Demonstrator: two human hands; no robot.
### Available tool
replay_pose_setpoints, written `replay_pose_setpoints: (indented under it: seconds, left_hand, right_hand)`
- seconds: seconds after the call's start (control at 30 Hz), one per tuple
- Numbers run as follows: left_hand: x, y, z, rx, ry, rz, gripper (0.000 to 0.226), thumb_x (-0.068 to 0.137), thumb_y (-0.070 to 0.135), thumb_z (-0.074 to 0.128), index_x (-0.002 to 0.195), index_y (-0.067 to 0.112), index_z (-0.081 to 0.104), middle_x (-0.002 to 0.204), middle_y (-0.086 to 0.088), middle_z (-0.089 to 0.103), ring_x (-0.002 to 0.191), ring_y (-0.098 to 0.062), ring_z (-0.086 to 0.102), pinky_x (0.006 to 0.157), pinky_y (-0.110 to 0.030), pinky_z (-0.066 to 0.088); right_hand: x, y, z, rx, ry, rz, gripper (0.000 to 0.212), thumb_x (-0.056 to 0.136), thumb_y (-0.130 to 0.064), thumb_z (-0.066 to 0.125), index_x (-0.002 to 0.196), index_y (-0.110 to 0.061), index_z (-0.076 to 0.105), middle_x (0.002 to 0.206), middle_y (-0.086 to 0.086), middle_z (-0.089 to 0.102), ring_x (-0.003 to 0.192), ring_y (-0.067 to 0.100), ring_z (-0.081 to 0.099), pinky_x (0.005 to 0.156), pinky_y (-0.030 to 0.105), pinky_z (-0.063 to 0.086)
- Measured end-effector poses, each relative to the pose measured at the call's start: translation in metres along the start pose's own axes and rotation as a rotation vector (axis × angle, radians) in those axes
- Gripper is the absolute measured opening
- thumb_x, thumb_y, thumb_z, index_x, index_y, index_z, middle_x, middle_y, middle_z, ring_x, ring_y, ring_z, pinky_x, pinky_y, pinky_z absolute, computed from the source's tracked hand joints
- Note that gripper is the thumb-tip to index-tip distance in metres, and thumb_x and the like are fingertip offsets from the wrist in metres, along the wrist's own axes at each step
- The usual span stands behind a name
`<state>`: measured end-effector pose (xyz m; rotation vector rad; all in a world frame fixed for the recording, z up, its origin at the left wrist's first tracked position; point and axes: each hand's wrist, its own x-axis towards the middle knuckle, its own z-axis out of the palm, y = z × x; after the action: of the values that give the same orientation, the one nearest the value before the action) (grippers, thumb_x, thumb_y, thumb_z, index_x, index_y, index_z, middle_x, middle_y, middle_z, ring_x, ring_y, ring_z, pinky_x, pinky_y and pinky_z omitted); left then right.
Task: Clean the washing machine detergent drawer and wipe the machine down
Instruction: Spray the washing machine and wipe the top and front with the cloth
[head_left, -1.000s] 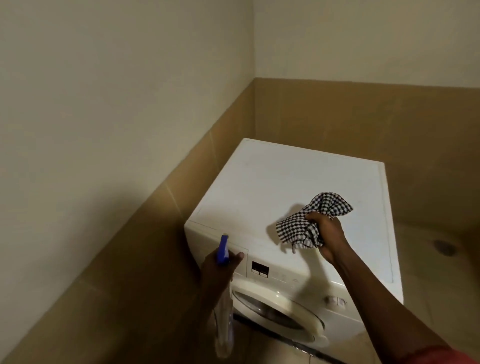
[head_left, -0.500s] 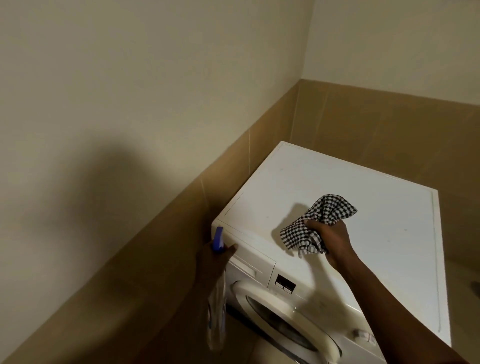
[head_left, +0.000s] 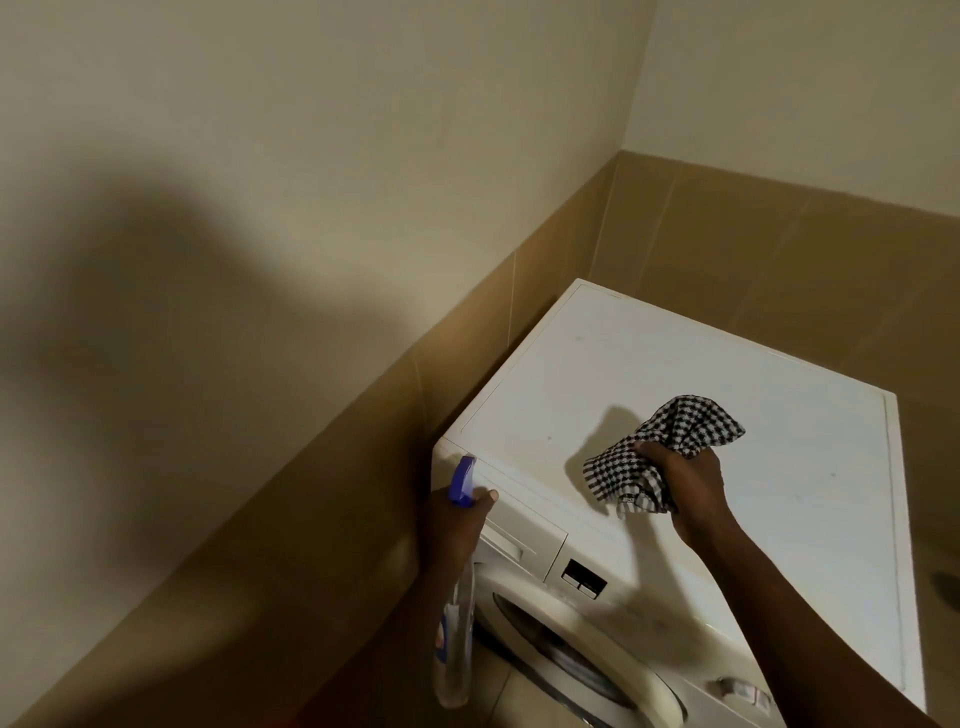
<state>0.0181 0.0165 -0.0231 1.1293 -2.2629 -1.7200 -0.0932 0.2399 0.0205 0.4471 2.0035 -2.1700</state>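
White front-loading washing machine (head_left: 675, 395) sits lower right of frame, in the corner of tan-tiled walls. Right hand (head_left: 685, 486) is fisted around a bunched black-and-white checked cloth (head_left: 660, 457), over the front of the top panel. Left hand (head_left: 457, 525), lower centre, is wrapped round the neck of a clear spray bottle with a blue trigger head (head_left: 461, 480), just beside the closed white detergent drawer (head_left: 519, 525) at the machine's front left corner.
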Motion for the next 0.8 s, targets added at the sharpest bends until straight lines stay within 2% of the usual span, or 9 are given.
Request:
replay_pose_setpoints:
  seconds: [0.07, 0.17, 0.3, 0.4, 0.5, 0.57, 0.63, 0.7, 0.8]
  left_hand:
    - [0.006, -0.001, -0.003, -0.023, 0.038, 0.008, 0.025, 0.086, 0.018, 0.072, 0.098, 0.0, 0.059, 0.068, 0.003, 0.053, 0.061, -0.005, 0.052, 0.047, -0.005, 0.041]
    - [0.009, 0.002, -0.008, -0.019, 0.041, 0.018, 0.027, 0.086, 0.018, 0.073, 0.101, 0.005, 0.055, 0.072, 0.005, 0.052, 0.063, -0.004, 0.051, 0.05, -0.006, 0.044]
    - [0.011, 0.0, -0.005, -0.038, -0.103, -0.089, 0.035, 0.079, 0.017, 0.08, 0.101, 0.006, 0.054, 0.085, 0.001, 0.059, 0.082, -0.014, 0.06, 0.077, -0.023, 0.053]
    - [0.007, -0.009, 0.001, -0.008, -0.174, -0.14, 0.042, 0.074, 0.02, 0.084, 0.109, 0.008, 0.065, 0.087, -0.001, 0.066, 0.084, -0.016, 0.065, 0.082, -0.031, 0.057]
    - [0.003, -0.019, 0.003, 0.0, -0.178, -0.161, 0.037, 0.071, 0.026, 0.085, 0.097, 0.015, 0.061, 0.086, -0.002, 0.064, 0.079, -0.017, 0.063, 0.081, -0.034, 0.057]
    - [0.002, -0.024, -0.001, -0.015, -0.176, -0.171, 0.048, 0.065, 0.031, 0.089, 0.1, 0.011, 0.063, 0.086, -0.003, 0.065, 0.078, -0.018, 0.063, 0.082, -0.039, 0.059]
    - [0.005, -0.025, -0.01, -0.082, -0.148, -0.216, 0.058, 0.064, 0.027, 0.09, 0.111, 0.008, 0.062, 0.092, -0.004, 0.065, 0.079, -0.019, 0.063, 0.072, -0.036, 0.059]
    - [0.011, -0.029, -0.018, -0.143, -0.126, -0.257, 0.054, 0.072, 0.02, 0.085, 0.117, 0.012, 0.056, 0.099, -0.003, 0.061, 0.08, -0.015, 0.06, 0.058, -0.021, 0.049]
    - [0.019, -0.032, -0.032, -0.155, -0.045, -0.209, 0.058, 0.076, 0.014, 0.082, 0.127, 0.011, 0.056, 0.108, 0.002, 0.057, 0.092, -0.013, 0.055, 0.062, -0.011, 0.045]
  right_hand:
    - [0.0, 0.005, 0.005, -0.051, -0.012, 0.003, 0.027, 0.081, -0.003, 0.069, 0.107, -0.003, 0.062, 0.098, 0.017, 0.072, 0.085, 0.033, 0.071, 0.074, 0.048, 0.059]
    - [-0.002, 0.015, 0.015, -0.187, -0.031, 0.005, 0.029, 0.078, -0.014, 0.073, 0.105, -0.01, 0.063, 0.097, 0.012, 0.073, 0.086, 0.031, 0.072, 0.074, 0.052, 0.059]
    - [-0.009, 0.019, 0.043, -0.373, -0.028, -0.121, 0.02, 0.081, -0.018, 0.071, 0.098, -0.021, 0.059, 0.097, 0.002, 0.069, 0.091, 0.025, 0.067, 0.08, 0.047, 0.058]
    - [-0.017, 0.019, 0.065, -0.542, -0.054, -0.279, 0.013, 0.086, -0.021, 0.068, 0.094, -0.021, 0.058, 0.088, -0.003, 0.065, 0.084, 0.018, 0.064, 0.076, 0.033, 0.054]
    - [-0.021, 0.031, 0.08, -0.647, -0.127, -0.364, 0.015, 0.09, -0.028, 0.067, 0.096, -0.015, 0.065, 0.084, -0.005, 0.064, 0.076, 0.006, 0.06, 0.067, 0.013, 0.044]
    - [-0.023, 0.046, 0.085, -0.7, -0.199, -0.369, 0.02, 0.091, -0.033, 0.064, 0.1, -0.015, 0.067, 0.088, -0.004, 0.067, 0.076, 0.002, 0.061, 0.066, 0.006, 0.042]
    - [-0.028, 0.064, 0.091, -0.734, -0.259, -0.358, 0.026, 0.094, -0.037, 0.059, 0.108, -0.015, 0.066, 0.1, 0.0, 0.07, 0.087, 0.006, 0.064, 0.073, 0.01, 0.045]
    - [-0.032, 0.085, 0.101, -0.836, -0.317, -0.448, 0.048, 0.095, -0.05, 0.049, 0.129, -0.017, 0.057, 0.128, 0.0, 0.06, 0.116, 0.01, 0.054, 0.097, 0.021, 0.041]
    - [-0.029, 0.104, 0.124, -1.082, -0.42, -0.652, 0.072, 0.089, -0.067, 0.031, 0.147, -0.024, 0.038, 0.156, -0.001, 0.029, 0.146, 0.022, 0.018, 0.119, 0.042, 0.012]
